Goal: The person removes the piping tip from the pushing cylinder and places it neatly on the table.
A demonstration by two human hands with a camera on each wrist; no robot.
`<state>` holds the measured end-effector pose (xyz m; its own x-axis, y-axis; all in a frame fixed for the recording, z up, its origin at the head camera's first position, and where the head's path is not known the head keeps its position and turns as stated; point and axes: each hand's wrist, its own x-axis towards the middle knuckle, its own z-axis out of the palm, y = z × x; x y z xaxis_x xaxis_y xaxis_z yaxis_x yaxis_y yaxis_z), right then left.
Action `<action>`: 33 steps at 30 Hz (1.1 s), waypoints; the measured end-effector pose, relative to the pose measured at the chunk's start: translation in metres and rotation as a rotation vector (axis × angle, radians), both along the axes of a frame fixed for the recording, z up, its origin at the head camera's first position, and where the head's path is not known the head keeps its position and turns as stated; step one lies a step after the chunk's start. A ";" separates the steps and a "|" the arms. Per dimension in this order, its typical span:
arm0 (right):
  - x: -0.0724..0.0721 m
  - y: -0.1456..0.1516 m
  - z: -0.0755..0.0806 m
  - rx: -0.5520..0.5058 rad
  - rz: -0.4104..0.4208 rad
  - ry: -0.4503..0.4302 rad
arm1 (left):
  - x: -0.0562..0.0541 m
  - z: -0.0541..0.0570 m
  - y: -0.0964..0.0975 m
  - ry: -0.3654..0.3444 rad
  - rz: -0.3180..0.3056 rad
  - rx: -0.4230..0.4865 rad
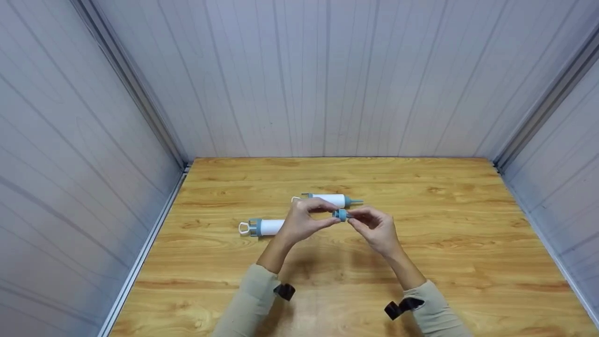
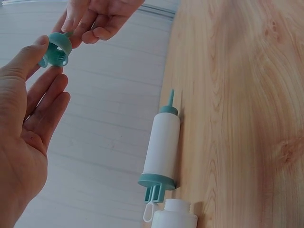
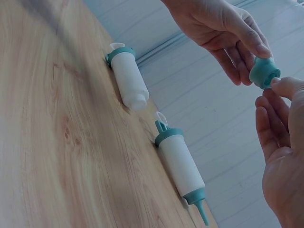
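Observation:
Between both hands, above the table, is a small teal nozzle cap (image 1: 342,215), its hollow side visible in the left wrist view. My left hand (image 1: 303,221) pinches the cap's wide end between thumb and fingers. From the other side, my right hand (image 1: 377,228) pinches its narrow end, where a bit of thin spout (image 2: 69,34) shows by the fingertips. A white bottle (image 3: 128,78) with a teal collar and white pull ring lies near the left hand, its neck bare. Behind the hands lies a similar white bottle (image 1: 327,200) fitted with a teal nozzle (image 2: 171,99).
The wood-grain table (image 1: 468,243) is enclosed by pale panel walls (image 1: 299,84) at the back and both sides. Black straps with small dark blocks (image 1: 285,291) sit on both sleeved forearms.

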<state>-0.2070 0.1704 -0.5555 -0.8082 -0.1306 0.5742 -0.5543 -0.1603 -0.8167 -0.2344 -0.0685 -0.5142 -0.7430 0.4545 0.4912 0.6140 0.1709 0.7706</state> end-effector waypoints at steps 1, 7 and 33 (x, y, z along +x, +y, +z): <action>0.000 0.000 0.000 -0.003 -0.002 -0.002 | 0.000 0.000 0.000 0.004 0.000 0.006; -0.001 0.001 0.001 -0.007 -0.002 -0.013 | -0.001 0.003 0.000 0.017 -0.008 0.048; -0.001 -0.001 0.000 0.003 0.031 -0.011 | -0.001 0.004 0.007 0.007 -0.016 0.002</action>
<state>-0.2075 0.1690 -0.5554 -0.8098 -0.1573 0.5652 -0.5404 -0.1749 -0.8230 -0.2350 -0.0616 -0.5098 -0.7324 0.4651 0.4973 0.6219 0.1595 0.7667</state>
